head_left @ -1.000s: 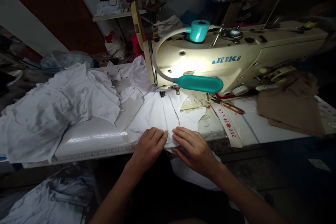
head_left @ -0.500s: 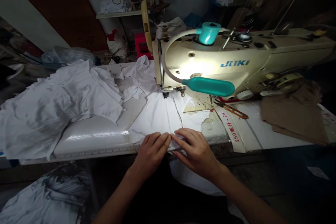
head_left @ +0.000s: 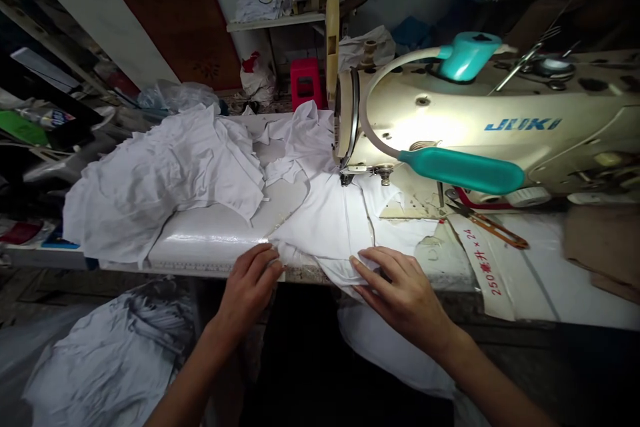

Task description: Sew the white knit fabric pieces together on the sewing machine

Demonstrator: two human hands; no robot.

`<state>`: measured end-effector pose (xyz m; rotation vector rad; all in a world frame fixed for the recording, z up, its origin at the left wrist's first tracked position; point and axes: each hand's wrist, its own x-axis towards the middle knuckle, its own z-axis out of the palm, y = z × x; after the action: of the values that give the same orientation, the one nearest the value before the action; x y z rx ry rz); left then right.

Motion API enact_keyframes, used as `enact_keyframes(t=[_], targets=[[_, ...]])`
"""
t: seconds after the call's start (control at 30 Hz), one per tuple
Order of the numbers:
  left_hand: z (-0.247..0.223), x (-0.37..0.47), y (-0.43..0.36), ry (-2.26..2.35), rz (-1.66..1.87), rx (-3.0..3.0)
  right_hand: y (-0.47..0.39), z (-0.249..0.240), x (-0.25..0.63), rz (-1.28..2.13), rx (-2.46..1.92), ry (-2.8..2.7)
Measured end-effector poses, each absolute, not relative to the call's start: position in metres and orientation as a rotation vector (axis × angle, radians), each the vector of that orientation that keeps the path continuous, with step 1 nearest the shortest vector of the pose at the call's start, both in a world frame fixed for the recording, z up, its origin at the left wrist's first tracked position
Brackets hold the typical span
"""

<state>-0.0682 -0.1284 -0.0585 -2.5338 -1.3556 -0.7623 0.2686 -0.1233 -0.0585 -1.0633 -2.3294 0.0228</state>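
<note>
White cloth point(head_left: 327, 217) lies under the presser foot point(head_left: 346, 179) of a JUKI sewing machine point(head_left: 450, 113), its near edge hanging over the table's front. My left hand point(head_left: 250, 287) is at the cloth's near left corner, fingers curled together on its edge; the thumb is mostly hidden. With thumb and fingers, my right hand point(head_left: 403, 293) pinches the near edge of the same cloth, right of the needle line. A seam or fold runs from the foot toward my right hand.
A heap of white pieces point(head_left: 165, 180) covers the table's left, with another pile point(head_left: 110, 360) below. Orange-handled thread snips point(head_left: 493, 227) lie right of the machine bed, near brown fabric point(head_left: 605, 247). A teal lamp point(head_left: 465, 170) hangs before the machine. Behind stands a red stool point(head_left: 306, 80).
My hands have moved apart: the left has slid left along the cloth's near edge, while the right keeps its pinch. The view has turned left, so the machine appears farther right.
</note>
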Motion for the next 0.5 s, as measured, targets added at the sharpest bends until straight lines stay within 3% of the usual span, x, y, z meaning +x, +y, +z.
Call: enact_keyframes(t=[0.27, 0.5], targets=[[-0.039, -0.158, -0.101, -1.645, -0.741, -2.077, -0.123, -0.056, 0.268, 0.032, -1.063, -2.342], [-0.040, -0.051, -0.101, -1.459, -0.891, -2.433, -0.123, -0.054, 0.268, 0.032, -1.066, -2.351]])
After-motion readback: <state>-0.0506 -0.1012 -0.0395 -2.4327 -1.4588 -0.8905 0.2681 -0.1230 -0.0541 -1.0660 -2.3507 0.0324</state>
